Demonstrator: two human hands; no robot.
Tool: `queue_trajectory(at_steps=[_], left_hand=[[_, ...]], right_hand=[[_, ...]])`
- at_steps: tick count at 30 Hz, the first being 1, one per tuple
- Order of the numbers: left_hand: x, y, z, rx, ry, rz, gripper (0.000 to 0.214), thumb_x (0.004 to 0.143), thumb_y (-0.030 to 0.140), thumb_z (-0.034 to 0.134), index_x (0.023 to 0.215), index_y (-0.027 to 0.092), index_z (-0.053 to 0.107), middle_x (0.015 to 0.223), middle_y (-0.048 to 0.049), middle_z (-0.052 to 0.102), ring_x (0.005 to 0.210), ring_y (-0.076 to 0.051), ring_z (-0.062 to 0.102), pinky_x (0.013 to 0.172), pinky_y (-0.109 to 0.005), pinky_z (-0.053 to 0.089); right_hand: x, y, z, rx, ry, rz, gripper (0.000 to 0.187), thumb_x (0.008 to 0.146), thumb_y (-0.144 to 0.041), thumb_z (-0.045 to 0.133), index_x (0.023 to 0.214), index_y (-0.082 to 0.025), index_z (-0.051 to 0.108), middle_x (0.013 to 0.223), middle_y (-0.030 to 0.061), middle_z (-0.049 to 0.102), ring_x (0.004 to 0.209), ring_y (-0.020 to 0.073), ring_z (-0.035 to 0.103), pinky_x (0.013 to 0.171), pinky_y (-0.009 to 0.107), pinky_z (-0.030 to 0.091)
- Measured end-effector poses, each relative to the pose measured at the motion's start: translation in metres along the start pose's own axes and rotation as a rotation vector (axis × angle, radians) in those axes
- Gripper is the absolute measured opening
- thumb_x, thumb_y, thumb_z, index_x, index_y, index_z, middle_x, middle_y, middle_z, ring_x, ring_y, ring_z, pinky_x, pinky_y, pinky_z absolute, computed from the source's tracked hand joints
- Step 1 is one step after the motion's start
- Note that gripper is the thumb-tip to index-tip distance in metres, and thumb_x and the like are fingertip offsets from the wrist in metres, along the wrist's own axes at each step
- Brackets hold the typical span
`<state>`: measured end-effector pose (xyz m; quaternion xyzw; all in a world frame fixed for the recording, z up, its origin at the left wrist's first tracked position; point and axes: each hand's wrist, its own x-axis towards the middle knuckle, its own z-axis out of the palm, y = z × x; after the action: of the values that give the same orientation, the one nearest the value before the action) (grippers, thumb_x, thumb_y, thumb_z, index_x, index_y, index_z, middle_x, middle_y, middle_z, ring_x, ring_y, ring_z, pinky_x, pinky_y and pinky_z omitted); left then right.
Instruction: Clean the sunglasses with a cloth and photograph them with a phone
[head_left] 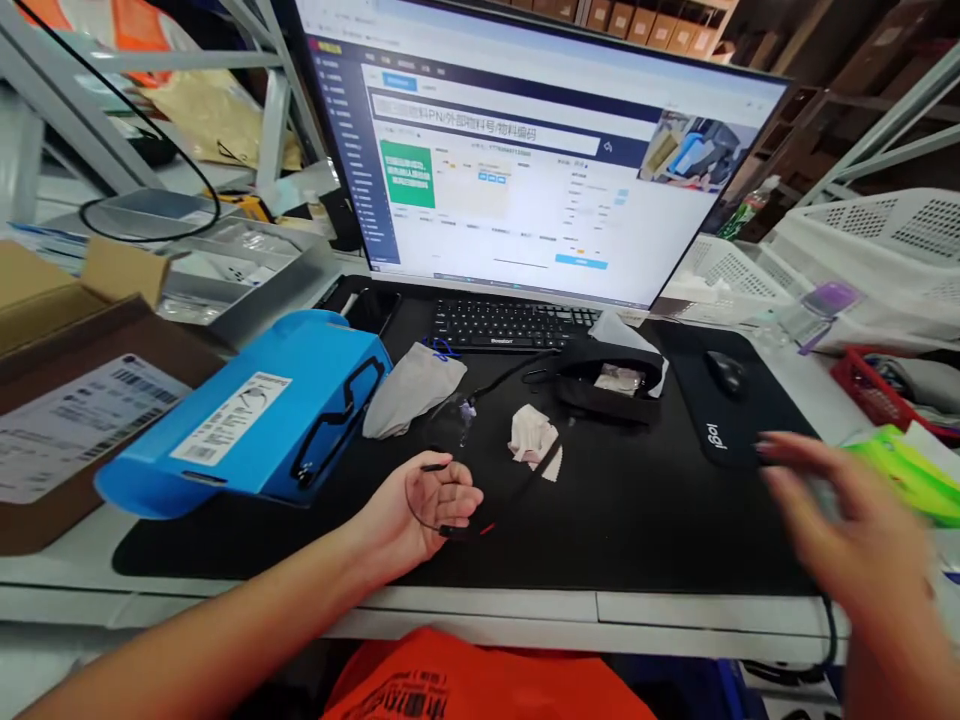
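Note:
My left hand (420, 505) lies palm up over the black desk mat with its fingers curled around a pair of thin-framed glasses (424, 515). One curved rim shows against the palm; a dark temple with a small red mark stretches to the right. My right hand (847, 525), blurred, hovers at the right edge of the mat with thumb and fingers apart, and I see nothing held in it. A crumpled white cleaning cloth (531, 436) with zigzag edges lies beyond the glasses. Nearby are a grey drawstring pouch (416, 390) and an open black case (600, 385).
A blue box (277, 400) and an open cardboard carton (82, 420) stand on the left. Behind are a keyboard (510, 325) and a large monitor (510, 170). A mouse (725, 374), white baskets (885, 240) and a bright green packet (907, 470) are on the right.

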<state>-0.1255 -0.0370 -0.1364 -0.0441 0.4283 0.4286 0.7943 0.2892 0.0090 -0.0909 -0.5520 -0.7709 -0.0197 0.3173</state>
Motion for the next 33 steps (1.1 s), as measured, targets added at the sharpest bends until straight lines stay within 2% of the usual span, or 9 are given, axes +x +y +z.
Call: queue_trajectory(at_steps=[3,5,9,12,16,18,21,24,33], left_hand=[[0.001,0.001,0.004,0.066,-0.063,-0.034,0.046,0.097,0.022,0.037,0.070,0.006,0.069,0.064,-0.0173,0.074,0.046,-0.018,0.069,0.043,-0.022,0.054],[0.004,0.001,0.004,0.078,-0.114,-0.061,0.047,0.097,0.023,0.035,0.070,0.005,0.070,0.065,-0.0177,0.074,0.046,-0.019,0.070,0.043,-0.023,0.055],[0.010,-0.001,-0.007,0.029,-0.264,-0.091,0.045,0.095,0.025,0.037,0.071,0.006,0.070,0.066,-0.0184,0.075,0.049,-0.020,0.071,0.045,-0.023,0.055],[0.013,-0.001,-0.015,0.013,-0.321,-0.092,0.041,0.094,0.026,0.041,0.072,0.007,0.070,0.069,-0.0179,0.076,0.053,-0.020,0.073,0.048,-0.024,0.056],[0.013,-0.002,-0.019,0.014,-0.329,-0.128,0.039,0.093,0.028,0.042,0.073,0.008,0.069,0.071,-0.0168,0.077,0.055,-0.019,0.073,0.052,-0.024,0.058],[0.013,-0.004,-0.018,0.038,-0.339,-0.150,0.039,0.093,0.027,0.041,0.073,0.008,0.069,0.071,-0.0160,0.077,0.055,-0.018,0.073,0.053,-0.024,0.058],[0.013,-0.006,-0.017,0.103,-0.397,-0.204,0.035,0.093,0.026,0.043,0.079,0.009,0.070,0.073,-0.0147,0.077,0.058,-0.019,0.074,0.054,-0.024,0.059],[0.015,-0.007,-0.019,0.125,-0.442,-0.237,0.033,0.093,0.027,0.045,0.085,0.009,0.072,0.073,-0.0125,0.077,0.059,-0.018,0.074,0.056,-0.024,0.060],[0.022,-0.009,-0.022,0.107,-0.403,-0.221,0.040,0.096,0.024,0.040,0.079,0.007,0.072,0.068,-0.0105,0.075,0.054,-0.017,0.072,0.055,-0.025,0.060]], right_hand=[[0.010,-0.066,0.071,0.170,-0.342,-0.339,0.043,0.099,-0.027,0.054,0.142,-0.030,0.054,0.144,0.0091,0.059,0.129,0.0270,0.059,0.105,0.049,0.054],[0.023,-0.093,0.119,0.202,-0.391,-0.467,0.049,0.097,-0.017,0.055,0.146,-0.024,0.052,0.154,0.0121,0.048,0.142,0.0289,0.046,0.112,0.053,0.048],[0.049,-0.105,0.177,0.217,-0.476,-0.594,0.033,0.093,-0.011,0.060,0.124,-0.016,0.069,0.124,0.0149,0.071,0.119,0.0280,0.066,0.099,0.049,0.057],[0.052,-0.111,0.177,0.241,-0.330,-0.595,0.027,0.094,-0.007,0.053,0.106,-0.017,0.075,0.101,0.0101,0.077,0.094,0.0236,0.073,0.084,0.042,0.064],[0.041,-0.140,0.150,0.234,0.089,-0.519,0.023,0.093,-0.014,0.064,0.112,-0.023,0.074,0.107,0.0087,0.077,0.092,0.0224,0.075,0.079,0.037,0.066],[0.037,-0.154,0.142,0.170,0.173,-0.588,0.030,0.090,-0.014,0.068,0.117,-0.027,0.074,0.113,0.0068,0.076,0.095,0.0235,0.075,0.083,0.037,0.067],[0.038,-0.168,0.150,0.103,0.142,-0.771,0.043,0.092,-0.011,0.064,0.130,-0.030,0.068,0.121,0.0016,0.074,0.104,0.0223,0.074,0.094,0.035,0.064],[0.040,-0.174,0.166,0.129,0.040,-0.856,0.049,0.094,-0.007,0.058,0.141,-0.023,0.059,0.130,0.0058,0.070,0.115,0.0231,0.070,0.102,0.037,0.060],[0.037,-0.205,0.165,0.548,-0.103,-0.439,0.024,0.094,-0.007,0.057,0.103,-0.023,0.073,0.097,0.0026,0.078,0.084,0.0159,0.072,0.077,0.031,0.060]])
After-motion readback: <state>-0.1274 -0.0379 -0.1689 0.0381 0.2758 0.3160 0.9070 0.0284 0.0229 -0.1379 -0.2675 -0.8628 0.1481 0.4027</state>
